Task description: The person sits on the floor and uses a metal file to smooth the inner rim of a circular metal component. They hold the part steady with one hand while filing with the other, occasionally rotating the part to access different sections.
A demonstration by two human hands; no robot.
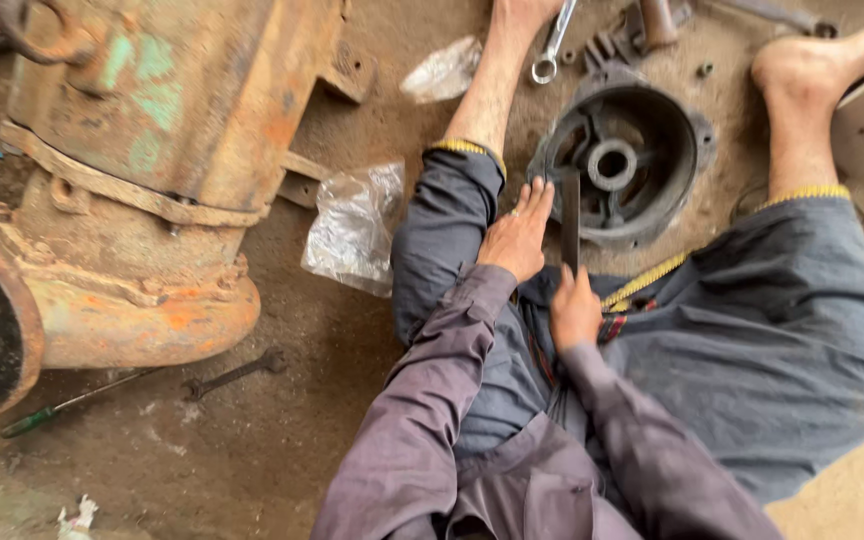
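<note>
Sleeves lead to both hands: the right hand (574, 312) is clamped on a flat metal bar (570, 218), and the left hand (520, 232) rests open beside it. At twelve o'clock the bar's tip meets the round motor cover (624, 166) on the floor; scraping seems underway and calls for steady pressure.

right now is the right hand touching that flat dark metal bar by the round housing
Touching. The head view shows the right hand closed around the lower end of the flat bar, with no gap.

right hand (574, 312) grips flat file (570, 218) | left hand (519, 234) beside round housing (624, 165)
</note>
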